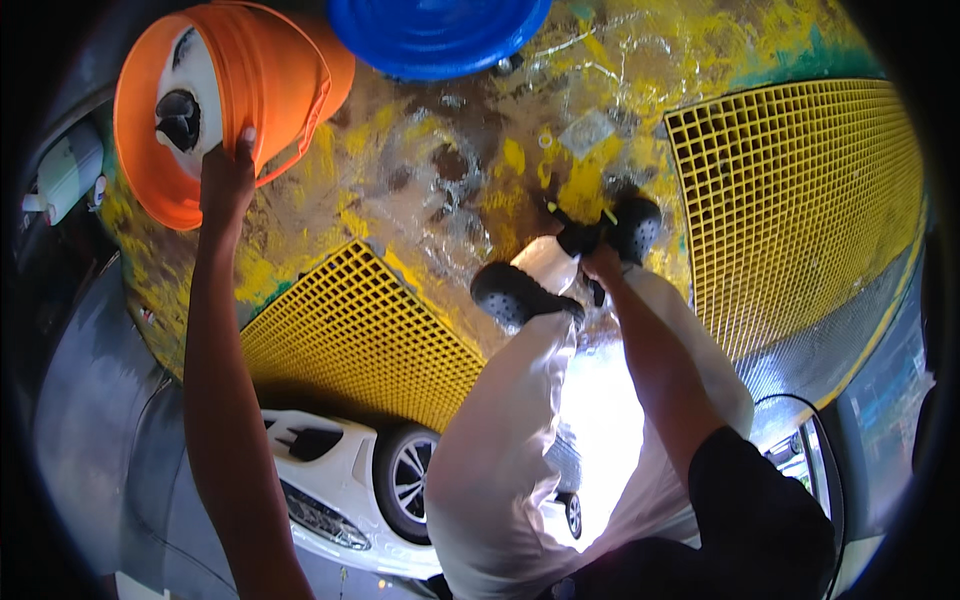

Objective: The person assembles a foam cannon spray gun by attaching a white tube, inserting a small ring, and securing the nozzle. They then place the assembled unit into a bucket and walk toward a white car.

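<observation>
An orange bucket (270, 95) lies tipped at the upper left, its mouth facing left. My left hand (230, 175) is closed on its rim, with the thumb on the outer wall. Inside the bucket are a whitish patch and a black object (178, 120) whose kind I cannot make out. Low between my feet, my right hand (601, 264) is closed around what looks like a spray bottle (577, 239), with a black head, yellow-green tips and a pale body. My fingers partly hide it.
A blue round tub or lid (440, 40) is at the top. Yellow floor gratings (800, 190) flank the worn, yellow-stained floor (400, 180). My black clogs (515, 295) stand near the bottle. Behind my legs is a white car (345, 465); a dark hose or cable (822, 430) curves at right.
</observation>
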Tool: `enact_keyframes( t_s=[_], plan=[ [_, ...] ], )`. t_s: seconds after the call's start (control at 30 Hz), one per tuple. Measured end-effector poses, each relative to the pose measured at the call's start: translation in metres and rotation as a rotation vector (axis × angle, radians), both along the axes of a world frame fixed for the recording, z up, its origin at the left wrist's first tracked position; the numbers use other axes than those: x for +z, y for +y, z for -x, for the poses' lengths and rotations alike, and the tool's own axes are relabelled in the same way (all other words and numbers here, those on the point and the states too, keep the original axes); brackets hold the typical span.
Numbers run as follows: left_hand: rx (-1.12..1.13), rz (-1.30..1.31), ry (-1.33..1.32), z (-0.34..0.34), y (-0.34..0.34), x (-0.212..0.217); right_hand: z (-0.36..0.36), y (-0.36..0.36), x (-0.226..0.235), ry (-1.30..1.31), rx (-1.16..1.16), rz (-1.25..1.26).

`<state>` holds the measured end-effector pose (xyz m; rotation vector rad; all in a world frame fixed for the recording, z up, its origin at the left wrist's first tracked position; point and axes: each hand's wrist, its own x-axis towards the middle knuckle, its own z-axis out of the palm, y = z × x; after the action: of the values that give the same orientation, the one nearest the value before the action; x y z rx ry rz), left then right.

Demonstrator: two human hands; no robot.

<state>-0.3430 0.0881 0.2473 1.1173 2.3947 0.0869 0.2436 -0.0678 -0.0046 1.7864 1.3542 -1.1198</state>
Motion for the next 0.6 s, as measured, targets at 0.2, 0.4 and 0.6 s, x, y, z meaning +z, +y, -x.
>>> enact_keyframes(
  t_s=[0.2,0.4,0.6],
  plan=[
    [0.084,0.101,-0.051,0.001,-0.003,0.000,-0.017,-0.002,-0.013,0.066,0.174,0.095],
    [-0.042,-0.056,-0.058,0.007,-0.003,-0.003,-0.043,-0.033,-0.045,0.163,0.072,-0.082],
    [-0.009,-0.078,-0.100,0.006,-0.005,0.002,-0.079,-0.051,-0.086,0.287,0.451,-0.118]
  ],
)
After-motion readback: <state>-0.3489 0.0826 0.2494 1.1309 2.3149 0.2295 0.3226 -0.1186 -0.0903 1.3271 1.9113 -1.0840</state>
